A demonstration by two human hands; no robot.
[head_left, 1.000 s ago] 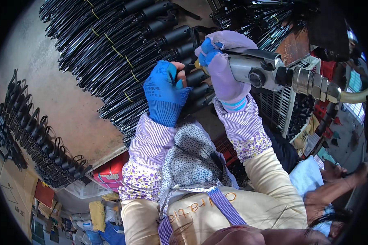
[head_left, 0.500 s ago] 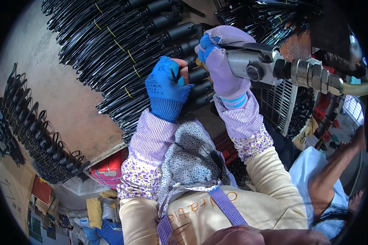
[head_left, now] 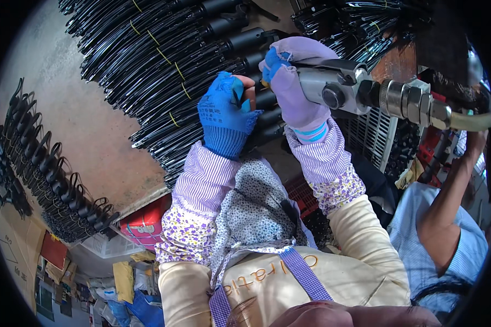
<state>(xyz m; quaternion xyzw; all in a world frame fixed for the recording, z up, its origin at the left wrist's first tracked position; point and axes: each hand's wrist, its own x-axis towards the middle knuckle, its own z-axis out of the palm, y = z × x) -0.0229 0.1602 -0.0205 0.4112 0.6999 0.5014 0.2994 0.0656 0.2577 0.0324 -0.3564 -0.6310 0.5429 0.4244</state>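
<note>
Across the brown tabletop (head_left: 93,136), see one slanting row of slender black frames (head_left: 147,71) laid side by side, with handles (head_left: 245,41) toward the right, probably for easy reach. Beyond, find one second pile of frames (head_left: 338,46), well apart, perhaps for separate keeping. Note one grey metal air tool (head_left: 315,84), held crosswise with its nose toward the nearest handles, and with its hose (head_left: 472,121) trailing off right, probably to keep clear of the row. Grasps the tool firmly with the right hand (head_left: 292,92), lilac-gloved and wrapped close behind the nose, likely for close control. Curls the left hand (head_left: 223,111), blue-gloved, just beside the nose, perhaps for steadying; impossible to make out anything inside its fingers. Count two hands, at least six handles in the row, and at least six thin yellow ties (head_left: 173,119), presumably there for bundling.
</note>
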